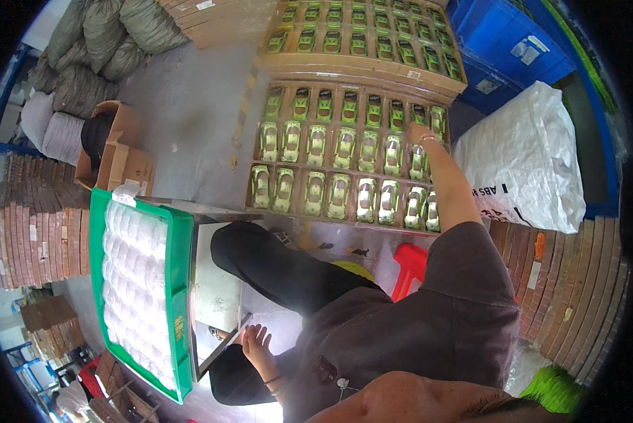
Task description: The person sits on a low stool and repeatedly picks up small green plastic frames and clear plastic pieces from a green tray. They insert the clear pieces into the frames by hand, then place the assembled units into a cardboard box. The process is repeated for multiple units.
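Wearer's head (401, 400) nearest, dark shirt (464, 310) beyond. Green toy cars (345, 148) fill the far tray (323, 220), long axes near-to-far; nose ends unclear. Right arm outstretched, right hand (419, 133) down at far-right cars, grip can't be told. Left hand (257, 341) near, open, fingers spread, beside metal edge (225, 344).

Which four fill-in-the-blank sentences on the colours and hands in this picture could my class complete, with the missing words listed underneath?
1. The right hand is at the toy cars, whose bodies are mainly ____.
2. The large plastic sack just right of the cars is mainly ____.
3. The plastic bins at the upper right are ____.
4. The hand away from the cars is the person's ____ one.

Missing words: green; white; blue; left.
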`<act>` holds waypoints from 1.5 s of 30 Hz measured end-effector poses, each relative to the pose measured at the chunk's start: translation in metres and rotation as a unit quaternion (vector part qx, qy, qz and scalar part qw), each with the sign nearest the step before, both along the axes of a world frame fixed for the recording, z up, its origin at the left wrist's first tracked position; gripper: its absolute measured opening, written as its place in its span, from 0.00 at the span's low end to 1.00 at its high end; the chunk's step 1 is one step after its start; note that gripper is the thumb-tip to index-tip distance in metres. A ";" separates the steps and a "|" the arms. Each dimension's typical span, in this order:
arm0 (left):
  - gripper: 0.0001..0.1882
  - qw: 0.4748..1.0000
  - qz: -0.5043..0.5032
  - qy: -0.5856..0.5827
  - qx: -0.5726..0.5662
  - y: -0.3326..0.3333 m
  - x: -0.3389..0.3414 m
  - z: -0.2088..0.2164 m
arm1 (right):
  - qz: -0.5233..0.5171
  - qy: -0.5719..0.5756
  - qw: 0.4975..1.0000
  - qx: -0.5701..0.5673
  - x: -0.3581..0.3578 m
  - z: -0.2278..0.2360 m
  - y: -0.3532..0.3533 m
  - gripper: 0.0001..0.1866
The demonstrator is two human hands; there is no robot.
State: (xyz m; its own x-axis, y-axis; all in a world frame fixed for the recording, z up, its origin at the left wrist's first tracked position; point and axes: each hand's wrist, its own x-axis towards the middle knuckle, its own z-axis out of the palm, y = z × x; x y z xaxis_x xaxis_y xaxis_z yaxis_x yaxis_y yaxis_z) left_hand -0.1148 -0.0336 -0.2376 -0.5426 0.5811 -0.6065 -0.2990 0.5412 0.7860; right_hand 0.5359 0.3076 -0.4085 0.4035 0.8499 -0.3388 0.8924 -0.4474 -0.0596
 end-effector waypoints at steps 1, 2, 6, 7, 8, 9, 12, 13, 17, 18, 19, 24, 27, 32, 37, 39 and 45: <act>0.16 1.000 0.006 0.001 -0.004 0.001 0.001 0.002 | -0.023 0.004 1.000 0.015 0.003 -0.012 -0.001 0.14; 0.16 1.000 0.013 0.000 -0.008 0.001 0.003 0.004 | -0.046 0.007 0.998 0.031 0.008 -0.018 -0.003 0.15; 0.14 0.999 0.016 0.036 0.014 0.004 0.010 0.009 | -0.051 -0.041 0.992 0.111 -0.027 0.029 -0.005 0.19; 0.12 0.999 0.016 0.039 -0.012 0.014 0.012 0.007 | -0.043 -0.026 0.979 0.199 -0.010 0.029 -0.005 0.19; 0.11 0.999 -0.015 0.037 0.020 0.022 0.019 0.011 | -0.027 -0.007 0.958 0.285 0.014 0.029 -0.003 0.20; 0.12 0.998 -0.033 0.049 0.038 0.030 0.025 0.016 | 0.000 0.036 0.915 0.401 0.009 0.036 0.001 0.20; 0.11 0.979 -0.141 0.116 0.093 0.054 0.039 0.037 | 0.062 0.130 0.893 0.427 -0.072 0.132 -0.010 0.14; 0.10 0.952 -0.202 0.195 0.125 0.064 0.044 0.044 | 0.156 0.143 0.883 0.419 -0.097 0.163 -0.018 0.14; 0.25 0.926 -0.273 0.081 0.249 0.109 0.070 0.087 | 0.348 0.400 0.820 0.214 -0.242 0.280 -0.053 0.14; 0.27 0.915 -0.288 0.080 0.272 0.118 0.076 0.096 | 0.353 0.465 0.799 0.144 -0.271 0.280 -0.058 0.14; 0.29 0.901 -0.303 0.071 0.300 0.126 0.080 0.108 | 0.381 0.521 0.757 0.099 -0.307 0.294 -0.066 0.13; 0.29 0.895 -0.288 -0.070 0.333 0.113 0.057 0.106 | 0.552 0.585 0.593 0.032 -0.451 0.345 -0.090 0.13; 0.23 0.928 -0.197 -0.158 0.276 0.090 0.029 0.125 | 0.542 0.571 0.616 0.020 -0.498 0.365 -0.069 0.15; 0.29 0.957 -0.149 -0.099 0.227 0.050 -0.009 0.114 | 0.601 0.216 0.681 0.357 -0.609 0.313 0.010 0.15; 0.28 0.959 -0.188 -0.094 0.192 0.021 -0.040 0.116 | 0.604 0.112 0.715 0.335 -0.646 0.314 0.006 0.08; 0.28 0.957 -0.185 -0.099 0.199 0.019 -0.046 0.112 | 0.612 0.092 0.716 0.323 -0.650 0.316 0.011 0.07; 0.30 0.947 -0.062 -0.198 0.245 0.041 -0.034 0.092 | 0.578 0.060 0.716 0.387 -0.630 0.345 0.013 0.05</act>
